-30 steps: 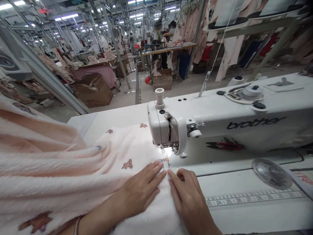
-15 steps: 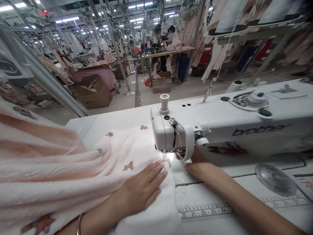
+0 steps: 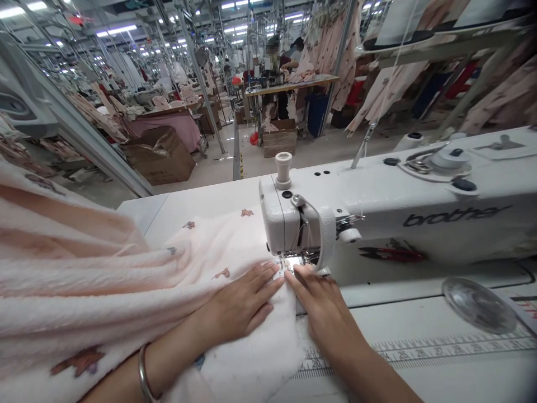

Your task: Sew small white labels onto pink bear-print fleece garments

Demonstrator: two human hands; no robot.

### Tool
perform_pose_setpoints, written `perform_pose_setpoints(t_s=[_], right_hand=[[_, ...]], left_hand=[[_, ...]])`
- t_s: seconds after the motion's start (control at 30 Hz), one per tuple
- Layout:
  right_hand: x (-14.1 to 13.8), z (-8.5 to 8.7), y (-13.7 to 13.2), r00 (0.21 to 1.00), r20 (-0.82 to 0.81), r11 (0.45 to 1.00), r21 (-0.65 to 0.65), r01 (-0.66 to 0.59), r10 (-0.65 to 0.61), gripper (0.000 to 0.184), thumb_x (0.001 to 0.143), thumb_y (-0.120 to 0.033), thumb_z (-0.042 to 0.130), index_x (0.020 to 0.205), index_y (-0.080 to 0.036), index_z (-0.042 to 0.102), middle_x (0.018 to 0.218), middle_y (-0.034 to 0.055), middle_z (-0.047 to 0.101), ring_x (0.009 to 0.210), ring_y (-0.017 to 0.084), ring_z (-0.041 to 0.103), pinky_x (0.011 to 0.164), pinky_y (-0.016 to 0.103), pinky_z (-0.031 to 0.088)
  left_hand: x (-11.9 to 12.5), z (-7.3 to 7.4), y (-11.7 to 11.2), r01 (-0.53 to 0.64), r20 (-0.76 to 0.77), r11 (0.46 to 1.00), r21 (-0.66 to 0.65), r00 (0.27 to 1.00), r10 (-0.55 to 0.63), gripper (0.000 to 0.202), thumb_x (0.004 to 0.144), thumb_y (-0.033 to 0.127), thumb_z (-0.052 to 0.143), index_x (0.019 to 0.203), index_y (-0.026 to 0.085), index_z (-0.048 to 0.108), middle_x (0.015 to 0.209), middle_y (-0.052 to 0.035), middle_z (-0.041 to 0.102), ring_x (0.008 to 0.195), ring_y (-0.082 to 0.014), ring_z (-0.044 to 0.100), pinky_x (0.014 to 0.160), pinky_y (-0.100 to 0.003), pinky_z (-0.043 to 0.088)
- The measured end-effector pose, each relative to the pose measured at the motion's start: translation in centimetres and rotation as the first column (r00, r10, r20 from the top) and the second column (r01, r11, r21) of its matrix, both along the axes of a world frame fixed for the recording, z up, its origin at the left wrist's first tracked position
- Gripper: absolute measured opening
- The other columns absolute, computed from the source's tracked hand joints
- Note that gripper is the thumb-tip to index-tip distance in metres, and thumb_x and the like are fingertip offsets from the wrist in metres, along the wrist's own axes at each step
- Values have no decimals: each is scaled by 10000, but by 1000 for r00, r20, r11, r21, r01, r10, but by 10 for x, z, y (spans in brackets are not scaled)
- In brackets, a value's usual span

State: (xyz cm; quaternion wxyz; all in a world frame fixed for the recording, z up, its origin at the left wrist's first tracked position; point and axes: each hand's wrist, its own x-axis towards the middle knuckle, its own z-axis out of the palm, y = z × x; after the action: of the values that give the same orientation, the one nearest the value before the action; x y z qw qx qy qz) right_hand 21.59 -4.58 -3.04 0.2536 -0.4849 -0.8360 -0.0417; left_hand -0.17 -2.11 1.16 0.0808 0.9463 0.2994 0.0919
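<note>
Pale pink fleece fabric (image 3: 247,240) printed with small brown figures spreads from the left and passes under the head of a white sewing machine (image 3: 289,218). My left hand (image 3: 239,305) lies flat on the fabric, fingers stretched toward the lit needle area. Close beside it, my right hand (image 3: 325,305) rests at the fabric's right edge, its fingertips just in front of the presser foot. Its thumb and fingers are stretched out and slightly apart. The needle is hard to make out behind the machine's guard.
Red-handled thread snips (image 3: 392,253) lie under the machine arm. A clear round disc (image 3: 478,305) stands at the right, above a printed ruler scale (image 3: 403,355) on the table. Beyond are cardboard boxes (image 3: 161,157), another worktable (image 3: 293,85) and people.
My right hand has come out from behind the needle area to the front, beside my left hand. My left hand stays on the fabric. The view has shifted slightly.
</note>
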Motion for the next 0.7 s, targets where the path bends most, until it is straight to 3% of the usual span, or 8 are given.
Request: perform_pose_setpoints(t_s=[0.33, 0.7], right_hand=[[0, -1, 3, 1000, 12, 1000, -5, 17, -17, 759, 619, 138, 334, 1286, -158, 544, 1247, 74, 551, 1178, 246, 426, 951, 388, 377], [2, -5, -2, 999, -29, 999, -50, 17, -19, 747, 656, 140, 301, 1303, -164, 519, 1263, 113, 501, 1194, 256, 424, 933, 412, 449]], left_hand=[[2, 2, 5, -3, 16, 1000, 15, 1000, 3, 495, 946, 222, 427, 1425, 136, 341, 1480, -139, 354, 1411, -249, 264, 1160, -452, 315], [1, 1, 7, -4, 11, 1000, 29, 1000, 4, 478, 944, 227, 429, 1409, 141, 359, 1466, -146, 373, 1395, -255, 298, 1151, -463, 325]])
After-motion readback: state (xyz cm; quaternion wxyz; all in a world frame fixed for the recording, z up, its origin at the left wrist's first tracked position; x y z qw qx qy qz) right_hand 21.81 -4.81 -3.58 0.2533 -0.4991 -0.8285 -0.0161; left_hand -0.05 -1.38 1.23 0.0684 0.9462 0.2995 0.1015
